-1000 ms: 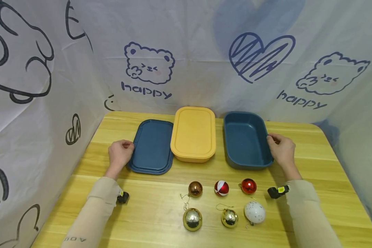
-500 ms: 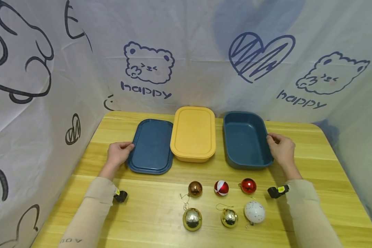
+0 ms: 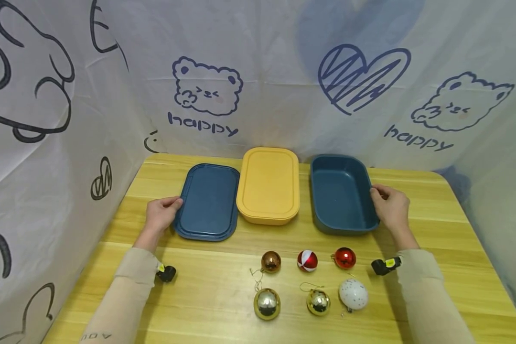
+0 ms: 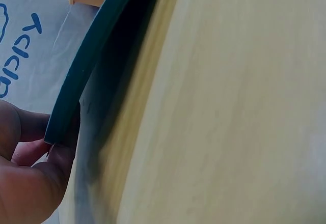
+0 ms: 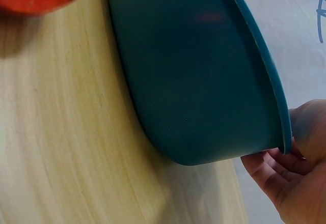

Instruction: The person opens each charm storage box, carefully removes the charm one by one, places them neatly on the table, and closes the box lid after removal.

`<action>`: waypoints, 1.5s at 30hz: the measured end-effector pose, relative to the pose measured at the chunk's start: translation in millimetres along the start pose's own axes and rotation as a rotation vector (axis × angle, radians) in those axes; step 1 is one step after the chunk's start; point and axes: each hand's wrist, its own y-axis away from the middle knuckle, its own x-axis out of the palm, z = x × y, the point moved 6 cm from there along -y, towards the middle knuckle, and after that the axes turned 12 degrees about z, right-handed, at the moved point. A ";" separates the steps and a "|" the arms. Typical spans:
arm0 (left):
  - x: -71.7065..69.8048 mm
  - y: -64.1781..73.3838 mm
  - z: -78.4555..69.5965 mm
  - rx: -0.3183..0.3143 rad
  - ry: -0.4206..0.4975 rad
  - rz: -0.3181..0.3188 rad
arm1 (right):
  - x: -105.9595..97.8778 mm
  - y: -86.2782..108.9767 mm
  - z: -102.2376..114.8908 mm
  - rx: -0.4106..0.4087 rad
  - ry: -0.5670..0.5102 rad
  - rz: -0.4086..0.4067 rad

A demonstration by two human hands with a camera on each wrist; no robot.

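Note:
My left hand (image 3: pixel 160 213) pinches the left edge of a flat dark blue lid (image 3: pixel 208 201). In the left wrist view, thumb and fingers close on the rim of the lid (image 4: pixel 84 66), which is raised over the table with a dark shadow beneath. At the right, my right hand (image 3: pixel 391 206) grips the right rim of a deep dark blue container (image 3: pixel 343 196) that has nothing inside. The right wrist view shows the container's outer wall (image 5: pixel 183 76) resting on the wood, fingers curled under its lip. A yellow lidded box (image 3: pixel 268 184) stands between lid and container.
Several Christmas baubles lie in front: a brown one (image 3: pixel 271 262), a red-and-white one (image 3: pixel 307 261), a red one (image 3: pixel 345 258), two gold ones (image 3: pixel 267 304) and a speckled white one (image 3: pixel 353 294). Printed cloth (image 3: pixel 279 105) hangs behind the wooden table (image 3: pixel 215 296).
The left hand has shifted slightly left with the blue lid, opening a little gap from the yellow box. The right hand and the container stay put.

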 end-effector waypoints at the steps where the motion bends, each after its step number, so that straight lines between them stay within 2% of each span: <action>1: -0.6 0.3 -0.2 -0.002 0.006 -0.003 | -0.1 0.0 -0.1 -0.002 0.000 -0.002; 18: -13.6 6.7 -15.9 -0.001 0.071 -0.089 | -0.1 -0.2 0.7 -0.002 0.002 -0.013; 22: -16.7 8.8 -22.4 -0.007 0.106 -0.072 | 0.1 -0.8 0.2 0.002 0.004 -0.013; 28: -16.6 11.6 -35.3 -0.009 0.138 -0.011 | 0.7 -1.6 -0.6 0.004 0.005 -0.016; 37: -17.2 13.3 -53.8 0.006 0.147 -0.027 | 1.8 -1.1 -0.9 0.024 0.007 0.003; 45: -2.4 16.8 -71.5 0.027 0.196 0.011 | 0.3 0.4 0.4 0.013 0.003 0.002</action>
